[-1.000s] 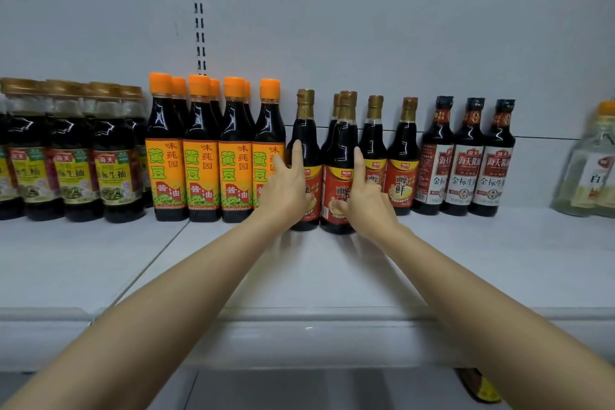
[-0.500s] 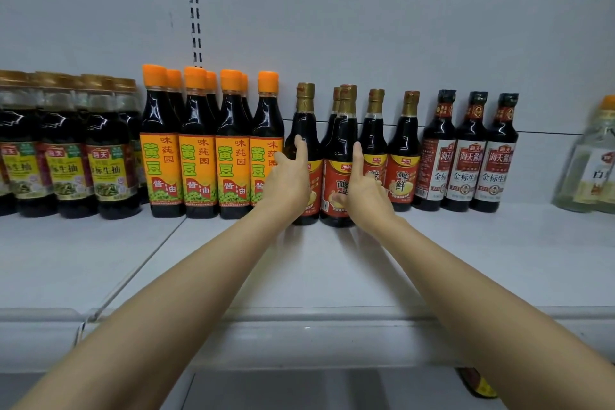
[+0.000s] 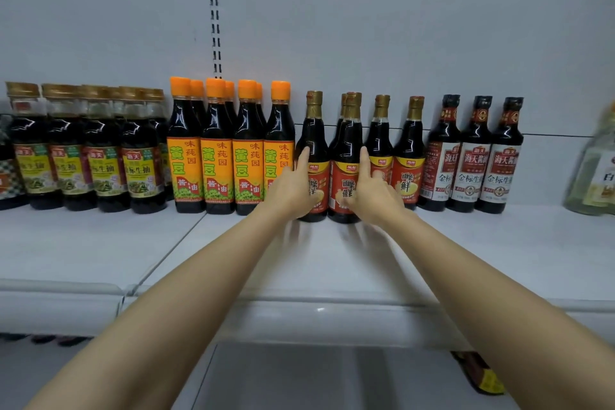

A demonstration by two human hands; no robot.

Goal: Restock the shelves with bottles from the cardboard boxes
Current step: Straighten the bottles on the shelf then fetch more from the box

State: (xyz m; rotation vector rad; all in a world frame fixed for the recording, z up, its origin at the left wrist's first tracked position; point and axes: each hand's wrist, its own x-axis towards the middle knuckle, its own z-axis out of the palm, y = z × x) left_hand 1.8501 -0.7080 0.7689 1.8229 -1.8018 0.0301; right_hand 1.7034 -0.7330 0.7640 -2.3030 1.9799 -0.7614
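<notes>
Gold-capped soy bottles with red labels stand mid-row on the white shelf [image 3: 332, 263], pushed toward the back panel. Left hand [image 3: 293, 191] wraps the leftmost gold-cap bottle [image 3: 312, 156]: index finger up along the glass, remaining fingers curled round the label, so a real hold, not a touch. Right hand [image 3: 372, 193] holds the front gold-cap bottle [image 3: 346, 160] beside it the same way, index finger raised, thumb on the label. That bottle stands slightly forward of the row, with another gold cap just visible behind it. 2 more gold-cap bottles [image 3: 394, 150] stand to the right, then 3 dark-capped bottles [image 3: 472, 156].

Orange-capped bottles [image 3: 229, 146] sit just left of the left-hand bottle, nearly touching it. Green-label bottles [image 3: 83, 150] are further left; a clear bottle [image 3: 595, 170] is at the far right edge. No cardboard box in view.

Step in hand, judged: squaring up 2 just-placed bottles into the row. To do it well:
- slide along the shelf, don't lift; bottles are tall, narrow and glassy, so push low, near the label, not at the neck
- keep labels facing front
- close the gap to the orange-cap group without knocking it
- let go only once both stand flat

Risk: tipping 1 bottle domino-style into its neighbours.
</notes>
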